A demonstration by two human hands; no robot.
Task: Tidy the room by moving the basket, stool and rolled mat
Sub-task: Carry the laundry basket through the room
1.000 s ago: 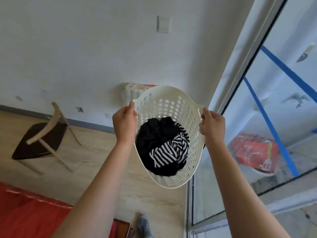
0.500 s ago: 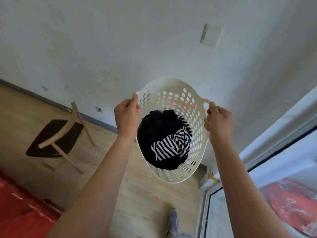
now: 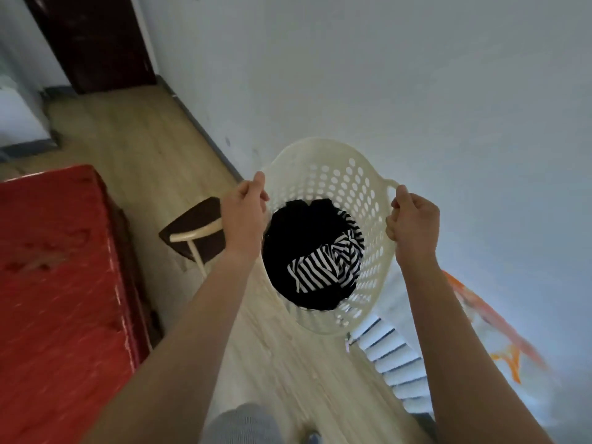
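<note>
I hold a cream perforated plastic basket (image 3: 336, 174) in the air in front of me, above the wooden floor. My left hand (image 3: 245, 216) grips its left handle and my right hand (image 3: 411, 219) grips its right handle. Inside lie dark clothes (image 3: 304, 238) and a black-and-white striped garment (image 3: 323, 267). A stool (image 3: 195, 235) with a dark seat and pale wooden legs lies tipped on the floor to the left, partly hidden behind my left hand. No rolled mat is visible.
A red-covered bed (image 3: 61, 283) fills the left side. A white wall (image 3: 384, 75) runs along the right, with a dark door (image 3: 93, 40) at the far end. A white bag with orange print (image 3: 499, 347) and a white slatted object (image 3: 397, 363) sit by the wall.
My view has swung left, away from the glass door, now facing along the wall toward the dark door. The basket stays held in both hands; the bed and stool appear closer.
</note>
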